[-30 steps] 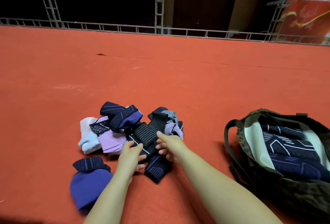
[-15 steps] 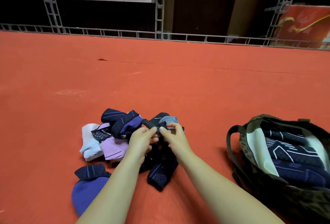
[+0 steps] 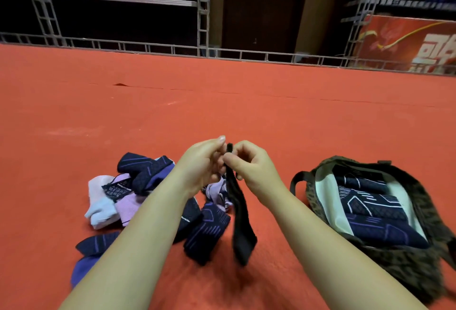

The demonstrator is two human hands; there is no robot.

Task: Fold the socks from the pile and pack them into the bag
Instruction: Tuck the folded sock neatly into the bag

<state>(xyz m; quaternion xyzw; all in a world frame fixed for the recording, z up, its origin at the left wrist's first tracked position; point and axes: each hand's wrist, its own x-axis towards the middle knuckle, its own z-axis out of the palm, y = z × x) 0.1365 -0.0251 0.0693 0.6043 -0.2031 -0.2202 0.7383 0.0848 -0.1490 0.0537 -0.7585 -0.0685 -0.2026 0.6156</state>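
A black sock (image 3: 240, 221) hangs in the air, pinched at its cuff by my left hand (image 3: 202, 164) and my right hand (image 3: 249, 166), which meet above the pile. The sock pile (image 3: 138, 191) lies on the red floor below and to the left, a jumble of navy, lilac and pale blue socks. A navy sock with purple stripes (image 3: 204, 233) lies just left of the hanging one. To the right stands the open camouflage bag (image 3: 419, 267), with folded navy patterned socks (image 3: 370, 213) inside.
A blue and navy sock (image 3: 91, 253) lies apart at the lower left, partly behind my left forearm. The red carpet (image 3: 222, 102) stretches far ahead to a metal railing (image 3: 148, 48) and scaffolding. A red banner (image 3: 407, 45) stands at the back right.
Both hands have risen from the pile with the black sock, which now hangs free below them instead of lying among the other socks.
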